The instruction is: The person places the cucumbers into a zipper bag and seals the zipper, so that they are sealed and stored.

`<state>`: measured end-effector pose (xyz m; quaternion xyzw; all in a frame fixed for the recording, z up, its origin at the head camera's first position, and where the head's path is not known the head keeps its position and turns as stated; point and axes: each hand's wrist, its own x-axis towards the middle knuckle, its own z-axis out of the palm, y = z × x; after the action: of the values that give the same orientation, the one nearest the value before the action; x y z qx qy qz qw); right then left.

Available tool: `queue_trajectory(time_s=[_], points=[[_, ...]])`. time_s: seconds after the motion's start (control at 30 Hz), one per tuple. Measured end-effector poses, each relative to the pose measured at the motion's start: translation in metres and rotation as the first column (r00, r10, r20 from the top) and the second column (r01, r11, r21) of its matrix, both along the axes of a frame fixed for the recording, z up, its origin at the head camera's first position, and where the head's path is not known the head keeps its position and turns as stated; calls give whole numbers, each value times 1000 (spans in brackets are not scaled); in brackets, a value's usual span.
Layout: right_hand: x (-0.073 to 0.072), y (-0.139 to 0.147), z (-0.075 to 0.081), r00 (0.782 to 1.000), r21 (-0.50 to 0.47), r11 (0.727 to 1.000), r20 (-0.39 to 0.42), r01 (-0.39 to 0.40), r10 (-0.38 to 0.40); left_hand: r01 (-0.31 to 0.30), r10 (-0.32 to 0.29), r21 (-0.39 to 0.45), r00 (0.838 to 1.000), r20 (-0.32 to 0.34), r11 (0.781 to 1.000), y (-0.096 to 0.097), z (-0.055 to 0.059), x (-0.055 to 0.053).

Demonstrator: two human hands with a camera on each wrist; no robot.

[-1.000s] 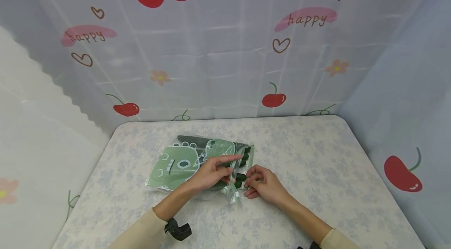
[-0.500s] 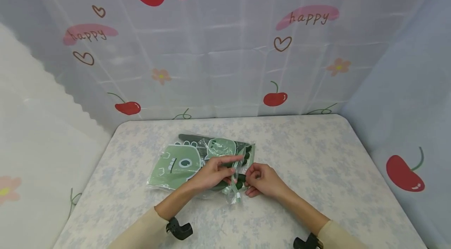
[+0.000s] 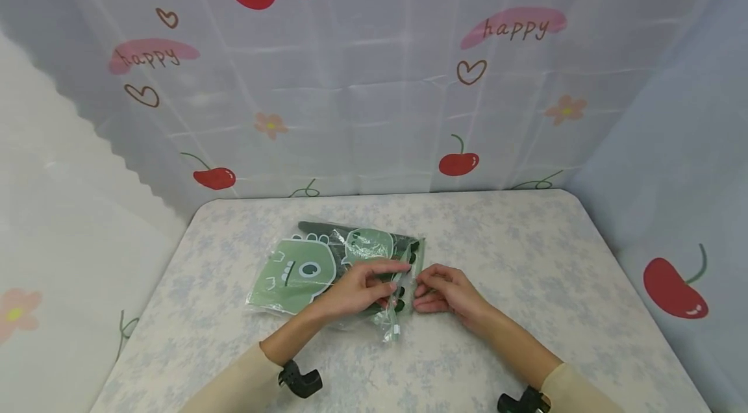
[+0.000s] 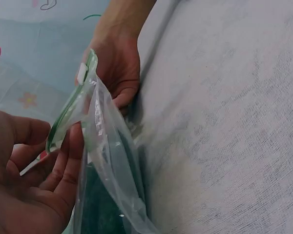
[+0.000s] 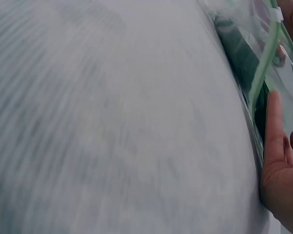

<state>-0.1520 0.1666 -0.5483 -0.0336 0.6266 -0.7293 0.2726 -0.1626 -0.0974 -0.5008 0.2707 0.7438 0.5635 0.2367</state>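
A clear zip bag point(image 3: 333, 270) of green dinosaur-print items lies near the middle of the desk point(image 3: 526, 270), toward its left edge. The left hand point(image 3: 356, 286) pinches the bag's green zip strip point(image 4: 71, 114) at its open right end; the right hand point(image 3: 447, 293), fingers curled, grips the same end.

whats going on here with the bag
A person works at the mouth of a clear zip bag lying on the table. The left hand pinches the green zip edge, and the right hand holds the bag's edge beside it. Green dinosaur-print items are inside the bag.
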Motion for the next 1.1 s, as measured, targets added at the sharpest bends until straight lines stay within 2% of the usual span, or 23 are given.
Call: queue_trajectory(time_s=[0.07,0.13,0.3,0.43,0.53,0.67,0.77,0.87,1.0,1.1], points=[[-1,8,0,998,-39,998,19,56,-55,39,-41,-37,996,-78,999,1,1,1],[-1,17,1,995,-42,995,23,93,-93,79,-87,-68,988,-128,995,4,2,1],[0,36,3,994,-13,994,12,109,-109,139,-174,-178,965,-196,974,16,0,4],[1,47,3,994,-6,994,8,106,-106,130,-233,-328,926,-298,936,24,-3,6],[1,52,2,996,1,996,8,94,-94,99,-268,-426,894,-360,899,29,-3,6],[6,53,2,997,15,997,7,77,-77,80,-307,-494,865,-398,866,32,-1,7],[11,49,5,999,51,998,-4,37,-37,84,-306,-476,859,-410,876,28,4,9],[17,44,9,996,115,990,-35,-77,81,80,-271,-424,869,-414,902,17,11,12],[29,35,15,968,168,956,-39,-240,249,71,-229,-365,882,-412,929,-3,17,17],[41,26,15,951,157,940,-14,-304,309,60,-210,-340,879,-427,939,-15,14,24]])
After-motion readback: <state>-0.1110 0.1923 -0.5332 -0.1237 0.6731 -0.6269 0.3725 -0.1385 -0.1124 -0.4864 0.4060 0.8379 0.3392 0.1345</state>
